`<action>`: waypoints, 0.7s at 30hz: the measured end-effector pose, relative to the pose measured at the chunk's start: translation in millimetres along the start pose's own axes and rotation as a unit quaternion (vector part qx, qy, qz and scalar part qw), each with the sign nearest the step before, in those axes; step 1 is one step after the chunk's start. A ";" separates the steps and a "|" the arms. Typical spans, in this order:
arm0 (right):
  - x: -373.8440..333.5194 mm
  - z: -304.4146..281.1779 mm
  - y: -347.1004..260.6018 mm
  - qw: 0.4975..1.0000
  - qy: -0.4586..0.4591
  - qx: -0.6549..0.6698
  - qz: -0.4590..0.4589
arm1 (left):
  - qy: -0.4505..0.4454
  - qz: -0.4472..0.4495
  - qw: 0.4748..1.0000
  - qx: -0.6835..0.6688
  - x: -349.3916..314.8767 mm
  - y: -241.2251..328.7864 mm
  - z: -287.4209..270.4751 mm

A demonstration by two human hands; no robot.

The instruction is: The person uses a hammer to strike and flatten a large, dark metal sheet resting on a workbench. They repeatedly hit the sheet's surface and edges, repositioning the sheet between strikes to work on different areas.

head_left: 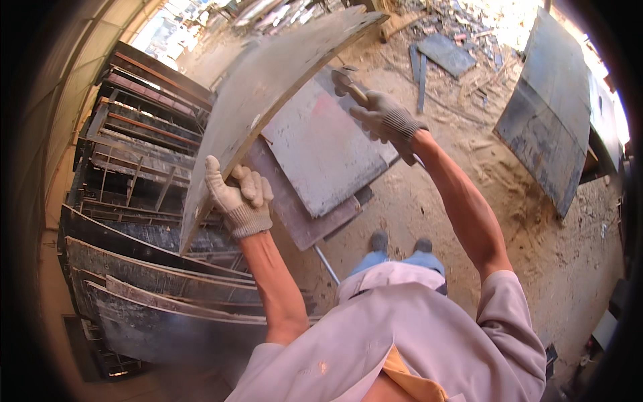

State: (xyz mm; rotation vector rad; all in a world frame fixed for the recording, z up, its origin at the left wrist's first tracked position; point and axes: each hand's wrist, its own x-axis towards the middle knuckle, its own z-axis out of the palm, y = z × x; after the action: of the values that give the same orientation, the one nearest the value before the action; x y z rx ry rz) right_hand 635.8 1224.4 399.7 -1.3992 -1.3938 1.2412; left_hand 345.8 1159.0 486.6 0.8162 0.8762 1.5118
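Observation:
A large, worn grey board (251,94) stands tilted on edge at my left. My left hand (242,197), in a pale knitted glove, is closed around its near edge, thumb on one face and fingers on the other. In my gloved right hand (392,124) is a hammer (343,82), gripped by its light handle and held to the right of the board's edge. Below both hands lies a flat grey panel (328,151) with a reddish patch. Under that, a brownish board (318,224) sticks out toward me.
Metal frames (144,144) and leaning dark boards (167,321) crowd the left side. At the right a big dark sheet (549,120) leans at an angle. Wood scraps (462,27) and a dark board piece (447,55) litter the sandy ground ahead. A thin pipe (327,264) lies near my feet.

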 end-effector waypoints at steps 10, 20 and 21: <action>2.3 -5.4 -83.7 0.997 -0.007 -0.070 -0.029 | -0.028 -0.024 0.998 -0.059 20.9 34.3 0.5; 84.2 59.7 67.8 0.934 0.205 0.062 -0.285 | 0.044 -0.013 0.998 0.046 3.9 29.4 -7.8; 107.1 41.8 93.2 0.917 0.274 -0.013 -0.290 | 0.017 -0.049 0.998 0.034 10.7 10.3 9.9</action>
State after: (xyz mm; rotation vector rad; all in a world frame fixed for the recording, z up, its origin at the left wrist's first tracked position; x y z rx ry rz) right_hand 607.0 1318.2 288.8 -1.1056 -1.2795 0.4006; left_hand 348.4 1169.7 500.7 0.7863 0.9836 1.4209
